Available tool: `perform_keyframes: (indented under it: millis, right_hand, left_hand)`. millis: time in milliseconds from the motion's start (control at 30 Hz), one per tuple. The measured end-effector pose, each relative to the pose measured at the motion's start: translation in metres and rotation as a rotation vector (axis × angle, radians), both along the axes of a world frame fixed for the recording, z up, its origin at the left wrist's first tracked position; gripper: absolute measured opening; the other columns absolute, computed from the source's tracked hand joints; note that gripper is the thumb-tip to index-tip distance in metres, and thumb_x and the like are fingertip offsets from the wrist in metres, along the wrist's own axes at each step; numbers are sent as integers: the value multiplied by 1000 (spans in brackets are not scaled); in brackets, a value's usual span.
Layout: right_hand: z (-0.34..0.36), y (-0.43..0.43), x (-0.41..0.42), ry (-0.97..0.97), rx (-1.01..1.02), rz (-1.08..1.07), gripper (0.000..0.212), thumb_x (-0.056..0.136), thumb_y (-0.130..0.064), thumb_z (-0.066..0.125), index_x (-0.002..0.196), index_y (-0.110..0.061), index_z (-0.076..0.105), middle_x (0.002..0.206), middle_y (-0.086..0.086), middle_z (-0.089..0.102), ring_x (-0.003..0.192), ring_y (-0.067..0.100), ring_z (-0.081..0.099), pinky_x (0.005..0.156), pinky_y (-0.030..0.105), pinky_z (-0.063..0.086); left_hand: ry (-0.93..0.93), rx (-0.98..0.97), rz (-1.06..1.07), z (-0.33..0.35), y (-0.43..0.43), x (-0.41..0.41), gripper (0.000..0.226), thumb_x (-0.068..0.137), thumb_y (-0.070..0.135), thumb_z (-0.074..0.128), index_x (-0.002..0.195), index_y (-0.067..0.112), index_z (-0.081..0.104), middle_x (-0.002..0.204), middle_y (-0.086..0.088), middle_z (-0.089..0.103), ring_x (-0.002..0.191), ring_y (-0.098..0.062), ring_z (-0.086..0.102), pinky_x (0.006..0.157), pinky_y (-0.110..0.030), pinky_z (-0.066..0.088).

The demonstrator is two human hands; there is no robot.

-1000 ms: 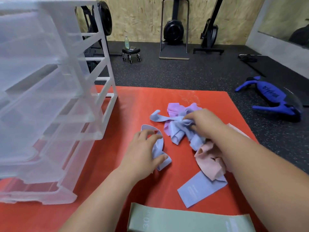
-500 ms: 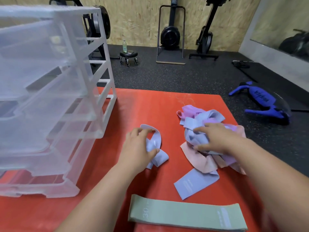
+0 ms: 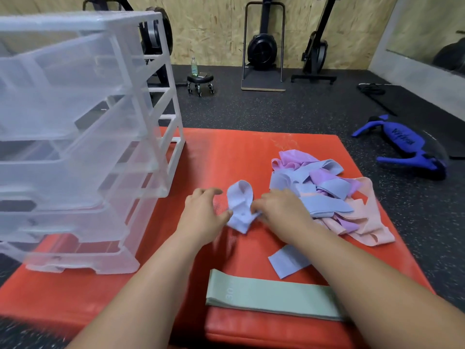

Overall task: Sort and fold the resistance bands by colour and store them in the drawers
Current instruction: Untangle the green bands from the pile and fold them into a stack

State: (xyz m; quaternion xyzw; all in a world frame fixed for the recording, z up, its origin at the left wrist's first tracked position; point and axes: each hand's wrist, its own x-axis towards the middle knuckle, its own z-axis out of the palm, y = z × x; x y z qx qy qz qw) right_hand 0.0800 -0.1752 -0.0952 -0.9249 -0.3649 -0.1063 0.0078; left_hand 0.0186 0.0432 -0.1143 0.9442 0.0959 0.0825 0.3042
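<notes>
The right hand (image 3: 281,212) has left the pile (image 3: 327,192) and moved across to the pale blue band (image 3: 240,207). This band lies crumpled on the mat (image 3: 214,152) between both hands, near the drawers (image 3: 83,137). The right fingers curl onto the band's right edge, pinching it. The left hand (image 3: 203,217) is half open, thumb against the left edge; a firm hold cannot be confirmed. Judgement: separation is complete and folding can begin.

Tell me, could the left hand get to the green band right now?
Probably yes. The green band lies flat on the red mat, nearer the person than the left hand, and its left end is bare. Only the right forearm crosses its right end.
</notes>
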Motion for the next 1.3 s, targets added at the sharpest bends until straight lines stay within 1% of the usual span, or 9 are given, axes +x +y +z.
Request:
perform_keyframes:
  millis: [100,200,367,467,733,833,1000,1200,1300]
  right_hand:
    - [42,-30,6,-107,175,-275,13,77,-24,73,89,-27,71,74,-1,61,73,27,54,57,36,41]
    - [66,-82,12,-228,284,-522,18,90,-27,67,107,-28,71,94,6,67,89,36,56,70,44,48]
    - [42,-138,-22,191,156,-732,52,87,-42,73,137,-36,60,141,9,50,112,44,55,93,49,52]
    - [21,-143,-59,173,255,-694,46,89,-43,69,133,-35,63,141,8,52,114,43,56,95,49,52]
    - [-23,-153,-136,202,499,-581,33,92,-50,66,121,-35,71,122,1,71,111,28,67,96,44,54]
    - [-27,-161,-145,325,442,-562,37,91,-58,62,124,-41,68,117,-2,71,105,25,68,95,44,55]
    - [-37,-166,-154,391,311,-481,32,92,-46,70,124,-42,69,114,-2,67,114,29,61,100,43,49]
    - [-25,-185,-159,420,335,-295,45,84,-54,78,126,-44,68,124,-14,63,113,11,58,103,35,45]
    - [-21,-195,-162,468,287,-224,56,77,-43,89,129,-40,69,127,-17,62,117,3,58,106,27,43]
  left_hand:
    - [-60,-22,-70,6,-1,-11,62,87,46,79,143,31,59,136,-3,56,132,-28,51,114,-39,42]
    - [-121,-34,-118,14,-4,-27,56,89,46,78,140,32,61,134,1,58,130,-22,53,113,-37,42]
    - [-83,-24,-198,22,-13,-61,48,92,44,77,136,29,65,130,4,64,119,-16,61,103,-33,47]
    - [-24,20,-263,22,-17,-80,48,93,45,76,137,29,63,129,5,66,116,-14,63,98,-30,47]
    - [115,126,-476,20,-13,-135,67,84,55,82,144,36,58,142,11,59,129,-10,56,112,-34,44]
    - [95,173,-483,14,-14,-145,69,82,47,87,144,31,60,140,10,63,124,-13,60,107,-34,47]
    - [65,228,-465,4,-18,-150,49,84,40,85,130,30,69,121,8,71,107,-19,67,94,-37,53]
    - [83,263,-482,-1,-17,-147,73,77,49,89,142,34,60,135,10,63,118,-14,60,102,-38,50]
    - [75,292,-490,-3,-17,-143,66,79,43,88,139,34,62,130,11,61,113,-15,60,97,-37,51]
